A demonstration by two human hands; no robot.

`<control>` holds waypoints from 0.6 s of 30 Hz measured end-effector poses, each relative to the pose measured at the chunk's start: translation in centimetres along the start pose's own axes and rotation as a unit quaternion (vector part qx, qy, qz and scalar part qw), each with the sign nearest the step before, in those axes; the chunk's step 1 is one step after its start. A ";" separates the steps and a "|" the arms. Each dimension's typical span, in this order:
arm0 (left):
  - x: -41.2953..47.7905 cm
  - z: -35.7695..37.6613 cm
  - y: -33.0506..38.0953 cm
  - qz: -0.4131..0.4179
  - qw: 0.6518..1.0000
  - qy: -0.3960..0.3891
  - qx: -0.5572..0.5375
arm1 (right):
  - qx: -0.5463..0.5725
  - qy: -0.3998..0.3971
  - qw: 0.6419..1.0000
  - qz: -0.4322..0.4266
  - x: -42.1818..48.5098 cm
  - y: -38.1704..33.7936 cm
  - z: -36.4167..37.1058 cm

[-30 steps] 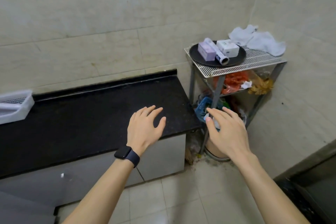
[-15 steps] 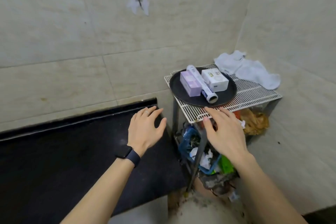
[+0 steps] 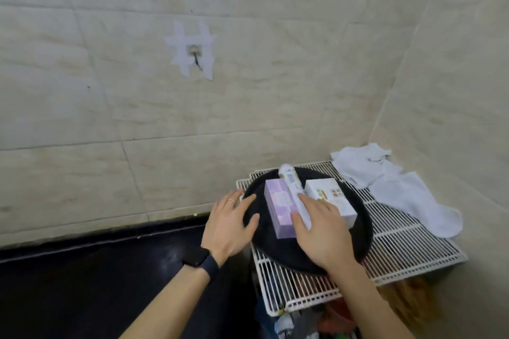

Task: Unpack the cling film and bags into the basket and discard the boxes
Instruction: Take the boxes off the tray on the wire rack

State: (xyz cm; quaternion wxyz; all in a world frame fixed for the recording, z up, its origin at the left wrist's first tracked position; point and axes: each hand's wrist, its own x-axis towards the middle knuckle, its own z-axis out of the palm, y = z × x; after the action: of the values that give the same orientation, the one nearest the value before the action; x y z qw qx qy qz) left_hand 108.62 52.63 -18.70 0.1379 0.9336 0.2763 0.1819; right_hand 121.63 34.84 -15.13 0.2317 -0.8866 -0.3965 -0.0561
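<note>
A round black tray (image 3: 360, 231) rests on a white wire rack (image 3: 407, 248) in the corner. On the tray lie a purple box (image 3: 279, 205), a white roll of cling film (image 3: 292, 184) and a white box (image 3: 334, 198), side by side. My right hand (image 3: 322, 234) hovers over the near end of the roll and the purple box, fingers spread, gripping nothing. At the tray's left rim my left hand (image 3: 230, 223) is spread flat and holds nothing; it wears a ring and a dark wristband. No basket is in view.
A black countertop (image 3: 96, 278) runs along the tiled wall to the left of the rack. White cloths (image 3: 391, 190) lie on the rack's far right. Under the rack sit coloured bags and clutter (image 3: 316, 319). A taped hook (image 3: 194, 52) is on the wall.
Both hands have moved forward and up to the tray; the right one now covers the roll's near end, the left reaches the tray's rim. The view has closed in on the rack.
</note>
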 end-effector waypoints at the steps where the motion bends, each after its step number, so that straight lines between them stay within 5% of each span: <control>1: 0.5 0.8 0.0 -0.010 1.000 -0.013 0.005 | -0.006 -0.024 1.000 0.000 1.0 0.2 0.6; 8: 0.4 5.7 -0.5 -0.027 0.987 -0.144 0.073 | -0.098 -0.120 0.987 0.037 4.5 -0.2 4.8; 18: -0.4 6.8 -0.8 -0.041 0.989 -0.137 0.040 | -0.163 -0.036 0.986 -0.005 2.8 -0.3 8.1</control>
State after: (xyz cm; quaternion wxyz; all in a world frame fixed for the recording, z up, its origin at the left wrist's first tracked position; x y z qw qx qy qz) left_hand 110.73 52.03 -25.16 0.1447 0.9422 0.3001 0.0350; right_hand 122.66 40.59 -21.38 0.0698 -0.9118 -0.3946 -0.0891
